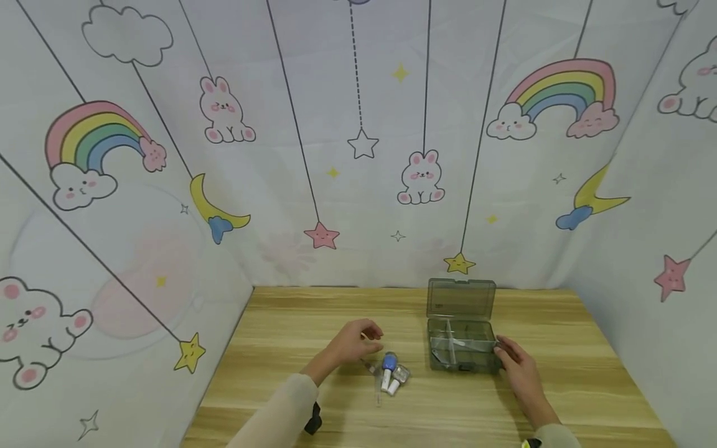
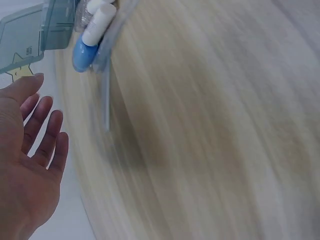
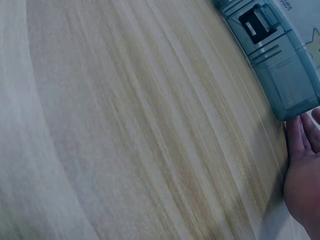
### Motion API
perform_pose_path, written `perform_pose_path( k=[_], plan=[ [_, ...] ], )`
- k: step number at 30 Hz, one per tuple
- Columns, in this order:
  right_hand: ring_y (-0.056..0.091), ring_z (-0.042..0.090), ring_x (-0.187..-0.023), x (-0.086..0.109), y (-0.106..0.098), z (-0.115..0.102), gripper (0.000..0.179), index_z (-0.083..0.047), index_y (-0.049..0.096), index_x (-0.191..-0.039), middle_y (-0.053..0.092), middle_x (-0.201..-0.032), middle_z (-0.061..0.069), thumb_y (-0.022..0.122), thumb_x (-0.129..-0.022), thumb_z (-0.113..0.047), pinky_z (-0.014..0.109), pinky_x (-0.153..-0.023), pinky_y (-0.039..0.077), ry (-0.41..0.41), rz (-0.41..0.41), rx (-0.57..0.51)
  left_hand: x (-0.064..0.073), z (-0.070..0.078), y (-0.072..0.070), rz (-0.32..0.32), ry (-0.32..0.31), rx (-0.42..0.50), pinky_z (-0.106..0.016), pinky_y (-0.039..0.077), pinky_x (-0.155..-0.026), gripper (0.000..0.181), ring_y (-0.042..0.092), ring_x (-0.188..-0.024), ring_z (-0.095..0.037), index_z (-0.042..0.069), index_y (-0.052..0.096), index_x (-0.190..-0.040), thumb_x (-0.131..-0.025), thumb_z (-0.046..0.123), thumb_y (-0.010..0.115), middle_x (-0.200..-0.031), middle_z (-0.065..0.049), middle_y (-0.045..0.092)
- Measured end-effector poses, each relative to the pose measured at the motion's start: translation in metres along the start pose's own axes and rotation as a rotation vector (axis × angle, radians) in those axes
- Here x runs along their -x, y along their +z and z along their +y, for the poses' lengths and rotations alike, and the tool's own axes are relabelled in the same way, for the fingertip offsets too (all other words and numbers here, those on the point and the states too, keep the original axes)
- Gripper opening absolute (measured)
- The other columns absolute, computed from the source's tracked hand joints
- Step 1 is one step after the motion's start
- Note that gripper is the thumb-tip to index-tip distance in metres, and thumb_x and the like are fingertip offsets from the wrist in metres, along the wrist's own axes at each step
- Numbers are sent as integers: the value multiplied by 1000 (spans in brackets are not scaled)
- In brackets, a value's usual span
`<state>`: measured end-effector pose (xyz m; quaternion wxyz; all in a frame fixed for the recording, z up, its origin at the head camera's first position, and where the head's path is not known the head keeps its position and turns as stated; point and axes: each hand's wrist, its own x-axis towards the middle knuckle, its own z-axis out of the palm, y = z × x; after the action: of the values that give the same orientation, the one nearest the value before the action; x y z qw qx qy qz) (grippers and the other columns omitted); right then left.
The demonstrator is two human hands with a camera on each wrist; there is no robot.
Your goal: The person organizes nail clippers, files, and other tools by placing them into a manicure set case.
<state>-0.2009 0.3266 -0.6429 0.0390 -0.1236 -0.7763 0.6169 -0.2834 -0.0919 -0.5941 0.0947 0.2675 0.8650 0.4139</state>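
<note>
Box [image 1: 448, 364] first: it's a smoky grey-green see-through organizer on the right half of the wood-look table [image 1: 437, 410], lid [image 1: 461, 298] flipped up on the far side, with dividers splitting the inside into compartments. Right hand [image 1: 521, 367] is up against its right end, fingers pretty much straight along the outside wall and touching it, thumb near the front corner. The right wrist view cuts the thumb off, so I can't tell how hard it's pressing, if at all. Left hand [image 1: 353, 342] is over on the other side, just left of a little cluster of stuff, fingers loosely bent with small gaps between them, thumb apart, nothing in its grip. As for the cluster, it's left of the box and well apart from it: a blue bottle [image 1: 389, 361] lying with its white cap toward the person, and a clear, silvery-looking bottle [image 1: 401, 373] right beside it, also white-capped and pointing the same general way. Can't really tell if those two touch. Next to them is a clear plastic piece [image 1: 378, 398], and the left wrist view shows a thin, pale stick-like bit [image 2: 106, 100] there too, though I honestly can't say whether that's part of the same thing. Behind it all hangs a white backdrop [image 1: 364, 205] with cartoon bunnies, stars and rainbows, and the person's got pale sleeves [image 1: 280, 414] on.
</note>
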Motion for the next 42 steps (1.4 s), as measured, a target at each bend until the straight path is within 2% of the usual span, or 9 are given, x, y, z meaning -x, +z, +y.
perform_pose_path(
  k=[4, 12, 18, 24, 32, 42],
  plan=[
    [49, -19, -106, -1, 0, -2, 53, -1, 46, -158, 48, -158, 25, 55, -113, -27, 6, -88, 44, 4, 3, 5, 7, -9, -2, 6, -9, 13, -39, 56, -91, 25, 67, -106, -25, 1, 72, -118, -97, 14, 78, -111, -4, 72],
    [50, -19, -106, -1, 1, -4, 55, 0, 47, -157, 48, -157, 26, 57, -112, -30, 7, -88, 45, -1, 6, -2, 18, -22, -2, 9, -46, 2, -42, 57, -93, 27, 66, -107, -21, 4, 72, -121, -98, 16, 78, -112, -1, 71],
    [50, -20, -105, -1, 2, -5, 55, -1, 47, -157, 48, -157, 26, 57, -112, -32, 6, -87, 45, -5, 14, -2, 24, -24, -3, -18, -48, -2, -45, 56, -96, 28, 66, -111, -26, 5, 72, -120, -96, 16, 80, -116, -5, 71],
    [52, -19, -104, -2, 4, -3, 52, 2, 49, -154, 51, -153, 28, 59, -111, -26, 7, -87, 46, -28, 22, -11, 30, -29, 0, -34, -51, -13, -48, 55, -99, 27, 66, -111, -27, 3, 71, -119, -94, 10, 81, -116, -6, 69],
    [49, -19, -106, -1, 1, -2, 54, 0, 44, -158, 47, -159, 25, 56, -112, -25, 4, -90, 42, 16, 2, -16, 33, -32, 2, -53, -16, -26, -41, 56, -91, 25, 65, -101, -24, 3, 73, -112, -91, 10, 84, -110, -7, 68],
    [50, -19, -106, 1, 2, -4, 53, 1, 46, -157, 48, -157, 27, 57, -112, -25, 5, -89, 43, 9, 10, -10, 33, -37, 6, -85, -12, -88, -38, 54, -93, 21, 63, -102, -18, 11, 76, -111, -92, 13, 84, -109, 1, 65]
  ],
)
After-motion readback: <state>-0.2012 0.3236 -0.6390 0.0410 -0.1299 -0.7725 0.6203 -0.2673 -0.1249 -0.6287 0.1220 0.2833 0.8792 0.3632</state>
